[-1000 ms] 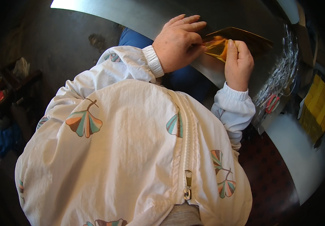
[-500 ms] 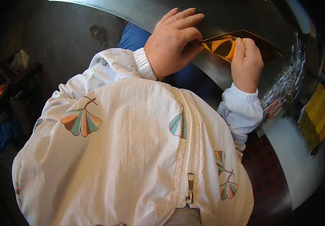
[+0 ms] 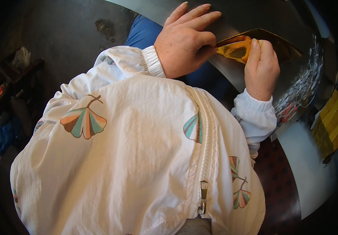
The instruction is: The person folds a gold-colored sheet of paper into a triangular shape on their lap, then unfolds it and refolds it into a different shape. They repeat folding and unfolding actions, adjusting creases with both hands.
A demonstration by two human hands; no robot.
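Observation:
A shiny gold foil sheet [image 3: 233,51], folded with a flap standing up, is held over the dark table [image 3: 251,13]. My left hand [image 3: 186,47] pinches its left corner between thumb and index finger, while the other fingers stretch away, spread apart. On the near edge, my right hand [image 3: 263,68] grips the flap with the thumb on top and the fingers curled beneath. The foil's far edge rises to a peak behind the flap, and its right end lies in shadow, partly behind my right hand.
Silver tinsel strips [image 3: 304,80] lie right of my right hand, with a red-handled tool [image 3: 289,113] by them. Further right hangs a yellow-gold folded sheet [image 3: 329,123] beside a pale surface [image 3: 304,164]. A dark rack of odds and ends with a blue cloth [image 3: 6,137] stands at far left.
The gold flap looks smoother and fuller, with fewer sharp creases. Both hands keep their pinch and sit slightly further right in view, as most of the scene has shifted.

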